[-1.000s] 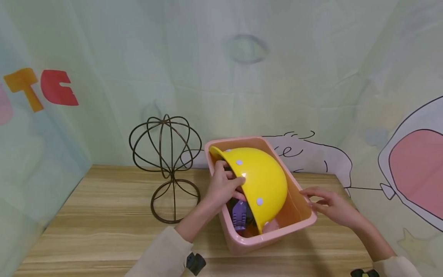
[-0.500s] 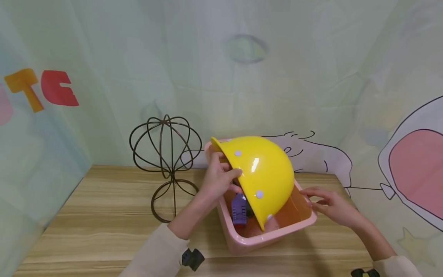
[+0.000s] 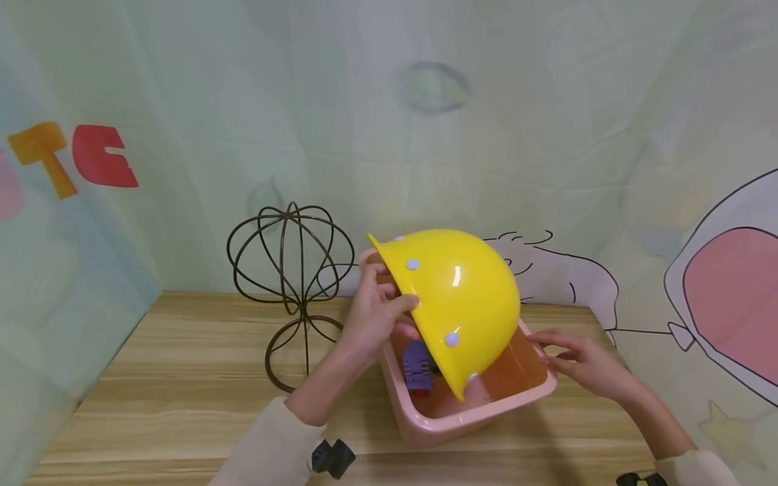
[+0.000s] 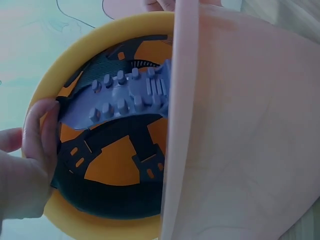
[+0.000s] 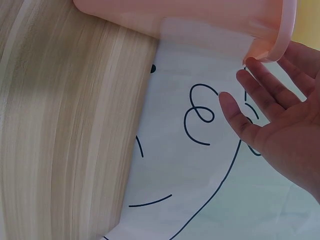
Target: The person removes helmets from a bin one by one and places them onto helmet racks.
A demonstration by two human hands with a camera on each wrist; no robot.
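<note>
Yellow helmet (image 3: 458, 304), tilted with its open side to the left, is partly inside the pink bin (image 3: 480, 413), its lower brim below the bin's rim and its dome bulging above it. The left wrist view shows the bin's wall hiding part of the helmet, and black inner straps (image 4: 110, 200) across the hollow of the shell. Also within the bin's outline, beside the lower brim, is a purple ridged piece (image 3: 417, 364) with a red end; it may belong to the helmet's inner fittings, though the brim covers too much of it to be certain.

The left hand (image 3: 379, 310) grips the brim, fingers curled inside the opening and thumb pressed on the outer face. The right hand (image 3: 586, 361) holds the bin's right edge lightly between thumb and forefinger, the other fingers spread loosely off the bin.

The bin sits at an angle on the wood-grain tabletop (image 3: 200, 378). A dark wire stand (image 3: 302, 304), with a round cage top and a ring base, stands upright just to the bin's left. Behind hangs a pale printed cloth (image 3: 547, 135).

Compared with a second ago, the helmet is higher: its crown then sat lower in the bin, and now more of the bin's inside shows below it. The left hand has risen with it and shifted left, while the right hand, bin and stand keep their places.
</note>
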